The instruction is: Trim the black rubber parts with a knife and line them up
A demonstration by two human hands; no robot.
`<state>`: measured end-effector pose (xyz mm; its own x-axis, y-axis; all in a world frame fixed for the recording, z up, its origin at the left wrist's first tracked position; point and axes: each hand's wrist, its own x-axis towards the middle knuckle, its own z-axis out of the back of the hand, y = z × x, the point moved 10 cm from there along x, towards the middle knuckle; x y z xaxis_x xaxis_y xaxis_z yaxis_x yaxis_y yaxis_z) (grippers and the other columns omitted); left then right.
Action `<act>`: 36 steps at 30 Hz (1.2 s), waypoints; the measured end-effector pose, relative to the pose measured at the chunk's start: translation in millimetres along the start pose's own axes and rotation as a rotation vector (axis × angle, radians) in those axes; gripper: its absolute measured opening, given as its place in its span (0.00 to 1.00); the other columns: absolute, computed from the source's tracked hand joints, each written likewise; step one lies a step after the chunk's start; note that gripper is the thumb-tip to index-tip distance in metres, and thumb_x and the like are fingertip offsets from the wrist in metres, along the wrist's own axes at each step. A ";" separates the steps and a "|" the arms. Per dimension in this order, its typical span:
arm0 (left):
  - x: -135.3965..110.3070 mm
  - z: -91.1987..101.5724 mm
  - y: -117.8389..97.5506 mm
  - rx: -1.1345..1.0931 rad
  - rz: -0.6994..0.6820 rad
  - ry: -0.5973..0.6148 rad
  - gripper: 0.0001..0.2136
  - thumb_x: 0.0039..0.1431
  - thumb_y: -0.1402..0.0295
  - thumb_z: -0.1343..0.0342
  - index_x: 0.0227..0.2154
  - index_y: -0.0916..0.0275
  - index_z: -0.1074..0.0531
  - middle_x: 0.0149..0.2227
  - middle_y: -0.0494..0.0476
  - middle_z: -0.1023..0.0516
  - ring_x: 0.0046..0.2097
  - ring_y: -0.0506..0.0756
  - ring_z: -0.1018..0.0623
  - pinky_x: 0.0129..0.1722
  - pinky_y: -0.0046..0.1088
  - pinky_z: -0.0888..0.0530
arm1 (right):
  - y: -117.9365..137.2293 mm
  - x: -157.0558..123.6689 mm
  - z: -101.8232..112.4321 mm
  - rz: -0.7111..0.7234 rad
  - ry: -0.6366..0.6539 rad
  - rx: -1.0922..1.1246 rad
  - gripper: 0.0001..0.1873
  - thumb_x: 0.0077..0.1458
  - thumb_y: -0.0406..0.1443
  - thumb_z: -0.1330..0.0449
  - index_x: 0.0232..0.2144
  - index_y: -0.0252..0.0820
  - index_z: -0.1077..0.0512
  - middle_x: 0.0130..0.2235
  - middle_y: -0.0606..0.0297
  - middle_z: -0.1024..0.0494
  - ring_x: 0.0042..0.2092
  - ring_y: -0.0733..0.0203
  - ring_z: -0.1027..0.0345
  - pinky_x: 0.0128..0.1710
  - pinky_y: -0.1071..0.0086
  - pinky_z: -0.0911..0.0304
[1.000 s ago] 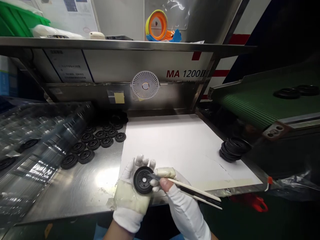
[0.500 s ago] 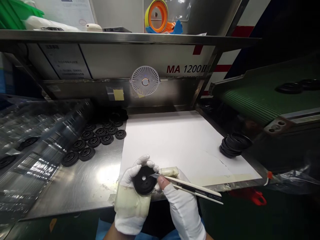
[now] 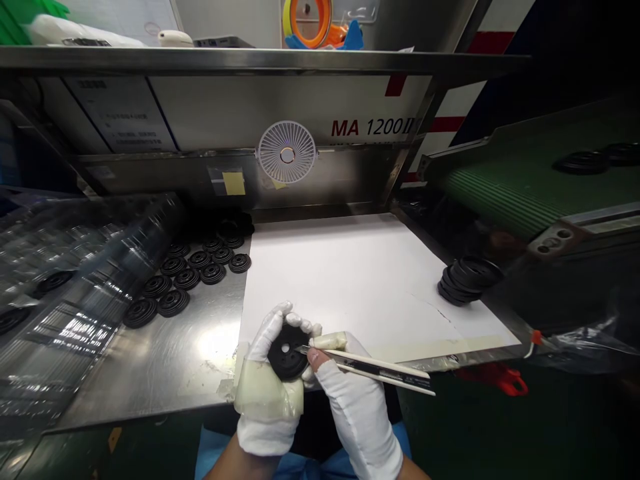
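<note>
My left hand, in a white glove with clear tape round the palm, is closed round a black disc with a small hole at its centre. My right hand, gloved with the thumb bare, grips a utility knife with a pale handle. The knife's blade tip lies over the right part of the disc's face; whether it touches cannot be made out. Both hands are close together above the front edge of the white sheet.
Stacked black discs stand at the sheet's right edge. Several more discs sit on the metal table at left, beside clear plastic trays. A green conveyor runs at right. A small fan hangs below the shelf.
The whole view has shifted slightly. The disc is turned a little in my left hand, and the knife blade stays over its right part.
</note>
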<state>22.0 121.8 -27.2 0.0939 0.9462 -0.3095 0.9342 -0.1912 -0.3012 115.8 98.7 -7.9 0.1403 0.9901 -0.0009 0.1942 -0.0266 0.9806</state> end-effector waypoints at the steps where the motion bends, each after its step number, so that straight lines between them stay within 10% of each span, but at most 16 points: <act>1: -0.1 -0.4 0.0 -0.005 0.000 0.002 0.06 0.56 0.71 0.46 0.35 0.63 0.27 0.30 0.53 0.28 0.35 0.53 0.24 0.23 0.23 0.28 | -0.6 0.2 0.1 -0.004 0.002 -0.003 0.05 0.54 0.37 0.39 0.29 0.42 0.31 0.27 0.69 0.26 0.30 0.65 0.31 0.34 0.71 0.31; 36: 10.8 14.5 3.6 0.099 0.040 -0.078 0.06 0.53 0.69 0.44 0.33 0.62 0.26 0.31 0.57 0.24 0.33 0.55 0.23 0.21 0.25 0.27 | -15.0 1.2 -0.1 -0.109 0.017 0.077 0.10 0.54 0.41 0.39 0.29 0.41 0.32 0.22 0.70 0.26 0.25 0.65 0.32 0.28 0.71 0.32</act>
<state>21.4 127.5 -44.7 0.0999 0.9150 -0.3909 0.8913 -0.2570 -0.3737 113.0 100.3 -22.6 0.0983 0.9899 -0.1023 0.2812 0.0710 0.9570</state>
